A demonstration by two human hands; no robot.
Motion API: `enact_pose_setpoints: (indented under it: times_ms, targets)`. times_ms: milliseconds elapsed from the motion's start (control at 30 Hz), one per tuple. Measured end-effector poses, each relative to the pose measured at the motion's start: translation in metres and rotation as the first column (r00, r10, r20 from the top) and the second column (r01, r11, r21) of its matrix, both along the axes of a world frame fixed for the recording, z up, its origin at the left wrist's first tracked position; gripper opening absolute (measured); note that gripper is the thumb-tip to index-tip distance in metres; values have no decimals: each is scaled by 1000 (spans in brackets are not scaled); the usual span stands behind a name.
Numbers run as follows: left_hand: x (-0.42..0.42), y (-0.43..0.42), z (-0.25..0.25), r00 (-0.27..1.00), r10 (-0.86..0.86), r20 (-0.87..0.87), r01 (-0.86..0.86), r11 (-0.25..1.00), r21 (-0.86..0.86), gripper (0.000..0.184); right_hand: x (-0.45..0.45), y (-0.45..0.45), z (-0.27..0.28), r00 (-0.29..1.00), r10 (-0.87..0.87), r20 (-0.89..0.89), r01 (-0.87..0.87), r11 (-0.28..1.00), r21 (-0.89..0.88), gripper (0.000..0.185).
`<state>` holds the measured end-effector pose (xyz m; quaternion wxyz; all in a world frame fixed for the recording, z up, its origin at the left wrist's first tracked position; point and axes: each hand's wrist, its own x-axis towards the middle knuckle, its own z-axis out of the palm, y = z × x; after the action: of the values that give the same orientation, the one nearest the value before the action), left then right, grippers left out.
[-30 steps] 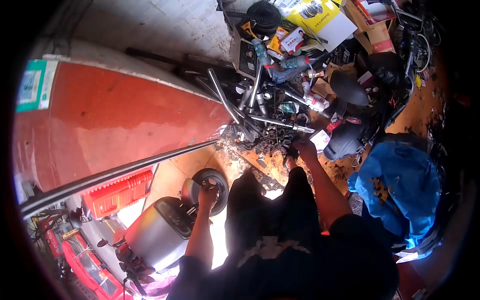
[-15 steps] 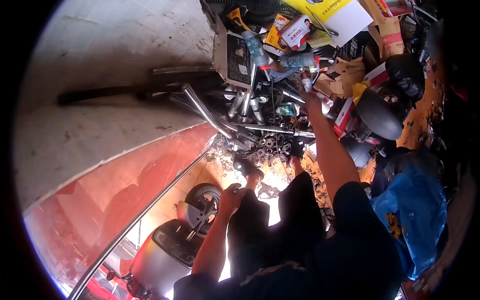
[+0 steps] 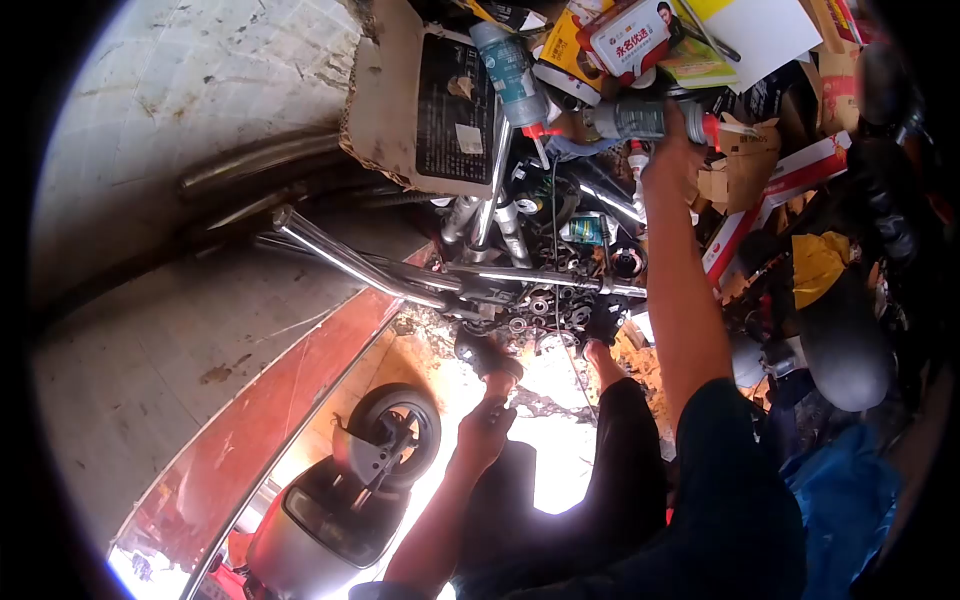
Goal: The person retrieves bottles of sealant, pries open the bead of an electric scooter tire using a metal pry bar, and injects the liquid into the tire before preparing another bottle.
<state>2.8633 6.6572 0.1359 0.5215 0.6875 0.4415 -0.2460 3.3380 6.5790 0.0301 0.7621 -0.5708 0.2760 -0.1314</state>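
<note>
My right hand reaches into the clutter at the top, its fingers round a grey bottle with a red cap. The bottle lies on its side on the pile. A second, similar bottle with a red nozzle leans to its left. Just below my right hand is a small red-and-white tube. My left hand hangs low over my leg, fingers curled; what it holds, if anything, I cannot make out.
Chrome tubes jut out to the left beside a torn cardboard box. Metal rings lie on the floor near my feet. A scooter wheel stands lower left. A blue plastic bag is at right.
My right hand has moved up from beside the small tube to the grey bottle. My view has shifted closer to the pile. My left hand stays low and curled.
</note>
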Motion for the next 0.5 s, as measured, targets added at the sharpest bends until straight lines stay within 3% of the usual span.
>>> enact_pose_setpoints:
  times_ms: [33,100,167,233,267,300,367,433,500]
  targets:
    - [18,1,-4,997,15,71,-16,1000,19,38,-22,-9,16,973,133,187,-123,990,-61,51]
    - [67,9,-4,963,-116,245,84,987,137,57,-64,-27,38,930,367,-1,-340,861,-377,56]
    - [140,17,27,907,-320,274,202,901,384,75,-113,-33,93,766,579,-279,-619,548,-563,63]
    - [171,17,31,889,-237,393,113,943,313,89,-166,-24,124,609,752,-252,-762,466,-450,67]
    - [180,17,23,797,-273,539,76,930,359,91,-187,-20,134,479,847,-231,-850,383,-361,65]
    - [178,18,21,848,-82,523,-18,983,183,90,-199,-12,149,403,851,-338,-911,339,-233,67]
    - [170,26,19,878,282,387,-238,958,-160,90,-175,-12,143,75,981,-181,-978,107,177,66]
    - [153,38,8,906,315,284,-268,944,-191,88,-135,19,116,241,943,-229,-966,257,40,66]
    - [129,44,6,906,349,239,-301,929,-217,85,-91,70,94,506,809,-301,-795,301,-526,65]
